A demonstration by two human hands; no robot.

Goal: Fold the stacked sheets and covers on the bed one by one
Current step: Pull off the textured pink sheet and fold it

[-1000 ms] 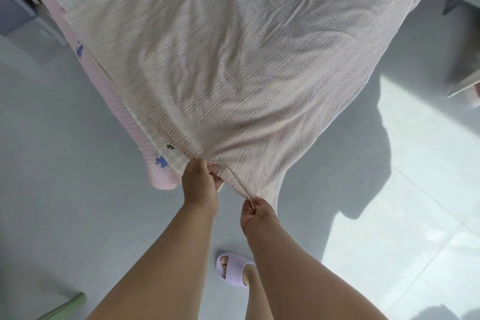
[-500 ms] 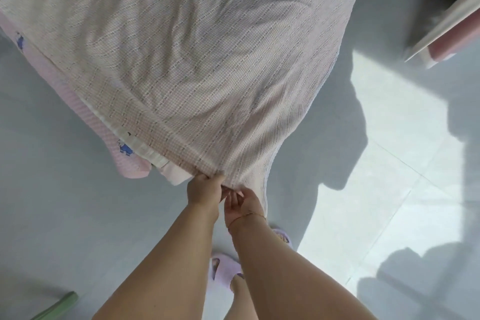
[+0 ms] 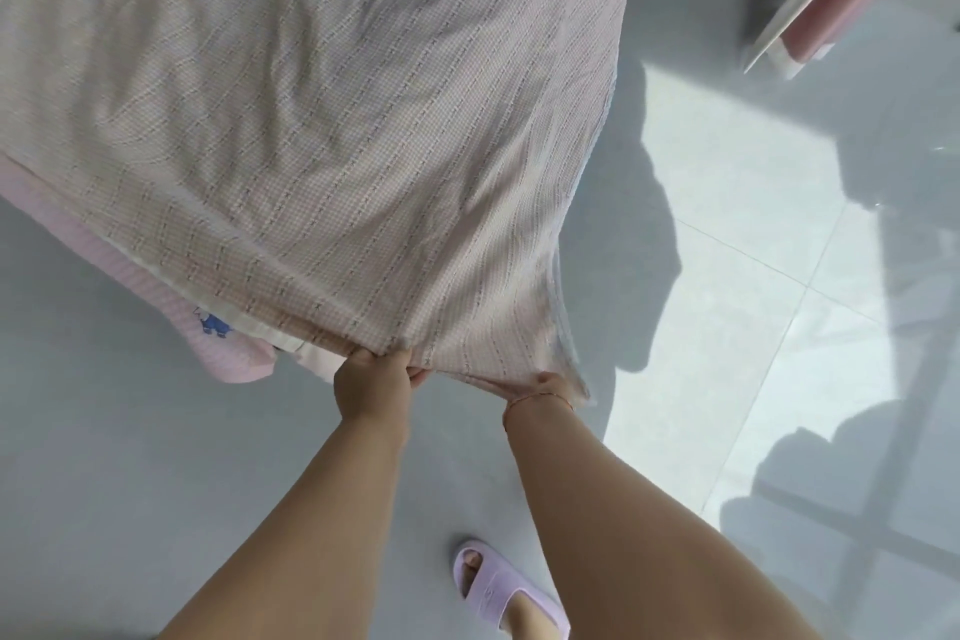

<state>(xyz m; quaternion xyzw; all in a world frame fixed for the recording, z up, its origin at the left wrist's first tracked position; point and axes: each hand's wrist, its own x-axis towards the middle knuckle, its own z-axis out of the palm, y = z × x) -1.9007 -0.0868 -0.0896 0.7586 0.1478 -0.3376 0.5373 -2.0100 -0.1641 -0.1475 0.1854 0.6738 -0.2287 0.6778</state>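
Gripping the checked sheet (image 3: 322,146) edge, both hands' fingers pinch it: left hand (image 3: 371,382), right hand (image 3: 543,387).

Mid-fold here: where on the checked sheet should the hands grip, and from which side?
Grip the checked sheet along its near hem, from the foot of the bed. That edge overhangs the stack, free to pinch. The left hand and right hand already hold it there; the right probably belongs at the hanging corner.
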